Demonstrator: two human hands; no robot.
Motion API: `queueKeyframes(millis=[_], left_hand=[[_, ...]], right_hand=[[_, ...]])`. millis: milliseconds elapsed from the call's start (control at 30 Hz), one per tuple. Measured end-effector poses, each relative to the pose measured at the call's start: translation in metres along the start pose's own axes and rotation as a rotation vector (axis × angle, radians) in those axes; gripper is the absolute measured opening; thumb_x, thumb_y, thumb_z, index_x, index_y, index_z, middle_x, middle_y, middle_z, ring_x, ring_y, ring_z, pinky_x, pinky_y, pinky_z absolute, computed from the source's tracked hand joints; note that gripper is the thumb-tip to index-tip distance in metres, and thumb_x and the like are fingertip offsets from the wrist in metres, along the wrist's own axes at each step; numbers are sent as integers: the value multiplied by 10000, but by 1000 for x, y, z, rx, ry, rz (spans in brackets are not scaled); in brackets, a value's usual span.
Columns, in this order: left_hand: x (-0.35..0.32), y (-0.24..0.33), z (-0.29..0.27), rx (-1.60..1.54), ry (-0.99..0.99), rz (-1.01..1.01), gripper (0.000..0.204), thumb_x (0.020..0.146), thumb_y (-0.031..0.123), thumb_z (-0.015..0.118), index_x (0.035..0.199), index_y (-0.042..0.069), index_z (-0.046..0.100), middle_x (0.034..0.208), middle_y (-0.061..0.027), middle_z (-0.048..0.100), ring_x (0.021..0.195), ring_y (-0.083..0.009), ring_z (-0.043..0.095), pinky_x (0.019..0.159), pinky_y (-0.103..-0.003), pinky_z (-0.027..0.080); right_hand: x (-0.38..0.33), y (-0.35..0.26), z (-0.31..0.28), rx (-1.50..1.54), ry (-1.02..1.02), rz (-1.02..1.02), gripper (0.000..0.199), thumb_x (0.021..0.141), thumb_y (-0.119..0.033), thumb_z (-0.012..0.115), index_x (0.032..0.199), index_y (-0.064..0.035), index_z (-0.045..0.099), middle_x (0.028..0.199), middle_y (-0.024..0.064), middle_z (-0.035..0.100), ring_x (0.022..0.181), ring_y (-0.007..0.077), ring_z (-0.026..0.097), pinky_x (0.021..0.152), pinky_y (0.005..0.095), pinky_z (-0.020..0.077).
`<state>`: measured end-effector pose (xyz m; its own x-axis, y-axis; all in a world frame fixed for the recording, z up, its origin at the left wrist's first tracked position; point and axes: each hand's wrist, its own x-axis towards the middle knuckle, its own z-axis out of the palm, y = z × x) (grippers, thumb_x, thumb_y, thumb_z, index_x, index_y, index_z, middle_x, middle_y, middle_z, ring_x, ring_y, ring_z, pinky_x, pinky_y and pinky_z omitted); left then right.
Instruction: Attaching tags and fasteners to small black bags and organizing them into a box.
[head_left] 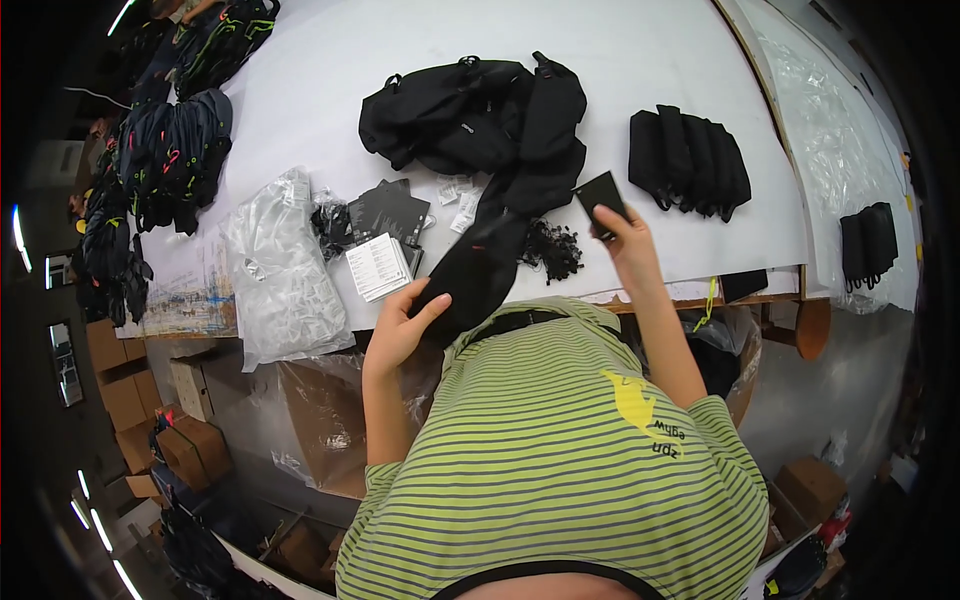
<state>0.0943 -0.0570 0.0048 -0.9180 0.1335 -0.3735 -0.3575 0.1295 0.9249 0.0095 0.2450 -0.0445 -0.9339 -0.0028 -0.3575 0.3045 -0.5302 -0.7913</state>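
My left hand [398, 325] is closed on the near edge of a black fabric bag [465, 275], its thumb on top. The bag lies at the table's front edge, against my shirt. Raised to the right, my right hand [627, 240] pinches a flat black card [603, 190] between thumb and fingers. Between the hands is a heap of small black cords [550, 250]. Beside my left hand sit a stack of white printed cards [375, 268] and black cards [388, 215]. Small white packets [463, 210] lie just beyond. Farther back are piled black bags [450, 115].
A row of black folded bags [690, 160] lies on the right of the white table [640, 50]. A clear plastic sack of white packets [285, 270] overhangs the front edge at left. Dark backpacks [175, 140] crowd the far left; cardboard boxes [195, 450] stand below.
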Motion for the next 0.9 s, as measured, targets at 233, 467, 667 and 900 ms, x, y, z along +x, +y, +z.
queueKeyframes(millis=[233, 467, 667, 900], left_hand=[[1, 26, 20, 380, -123, 51, 256, 841, 221, 632, 934, -14, 590, 682, -71, 572, 601, -82, 481, 560, -253, 409], [1, 37, 41, 517, -245, 83, 227, 838, 188, 623, 911, -21, 575, 685, -106, 577, 586, -118, 488, 553, -260, 421], [0, 38, 38, 536, -220, 98, 228, 832, 189, 630, 890, -24, 574, 676, -112, 576, 566, -156, 478, 550, -274, 415], [25, 20, 37, 808, -73, 345, 192, 747, 182, 682, 878, 47, 641, 1112, -68, 566, 997, -277, 517, 808, -371, 436]], right_hand=[[28, -3, -42, 481, 100, 156, 177, 828, -194, 671, 886, -36, 616, 752, 39, 585, 591, 127, 515, 568, 263, 433], [24, 13, 32, 774, -224, 376, 319, 839, -393, 633, 805, -78, 600, 566, -15, 471, 471, 102, 409, 473, 245, 345], [30, 12, 41, 252, 212, 67, 260, 863, -341, 625, 778, -96, 598, 472, -60, 357, 386, 60, 262, 417, 223, 227], [21, -19, 49, -649, -210, -359, 268, 797, -295, 700, 665, -63, 679, 486, -33, 514, 403, 81, 377, 421, 261, 264]])
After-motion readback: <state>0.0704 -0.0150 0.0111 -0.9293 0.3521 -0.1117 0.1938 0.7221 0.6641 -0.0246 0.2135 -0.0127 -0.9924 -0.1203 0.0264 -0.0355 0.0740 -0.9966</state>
